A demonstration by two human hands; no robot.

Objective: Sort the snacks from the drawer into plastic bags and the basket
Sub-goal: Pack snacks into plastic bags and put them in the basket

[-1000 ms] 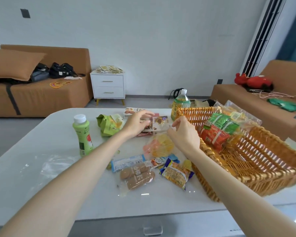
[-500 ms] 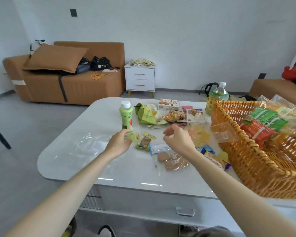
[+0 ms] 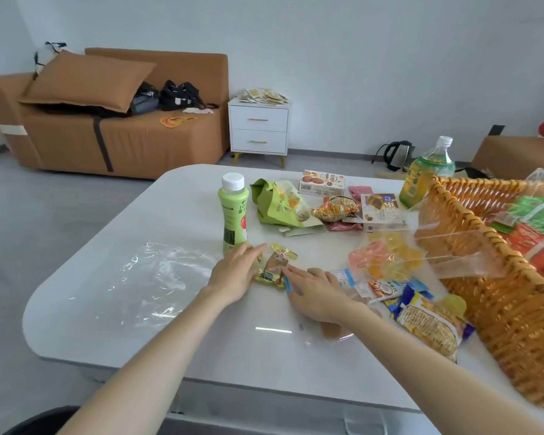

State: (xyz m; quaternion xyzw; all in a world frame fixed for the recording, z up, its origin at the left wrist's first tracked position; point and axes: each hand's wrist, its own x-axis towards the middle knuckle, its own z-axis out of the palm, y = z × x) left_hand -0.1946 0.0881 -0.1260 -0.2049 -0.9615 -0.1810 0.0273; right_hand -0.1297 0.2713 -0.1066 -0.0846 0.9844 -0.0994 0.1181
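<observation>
Yellow snack packet (image 3: 274, 266) lies flat on table (image 3: 123, 324), bracketed by left hand (image 3: 233, 271) and right hand (image 3: 314, 290). Fingers of both are extended and touch packet edges; nothing is gripped. Probably being squared for pickup. Clear plastic bag (image 3: 151, 277) is spread just left; part-filled basket (image 3: 500, 309) is set right.

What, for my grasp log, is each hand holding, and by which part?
Nothing gripped: left hand and right hand touch the left and right edges of the small yellow snack packet, which lies on the table.
</observation>
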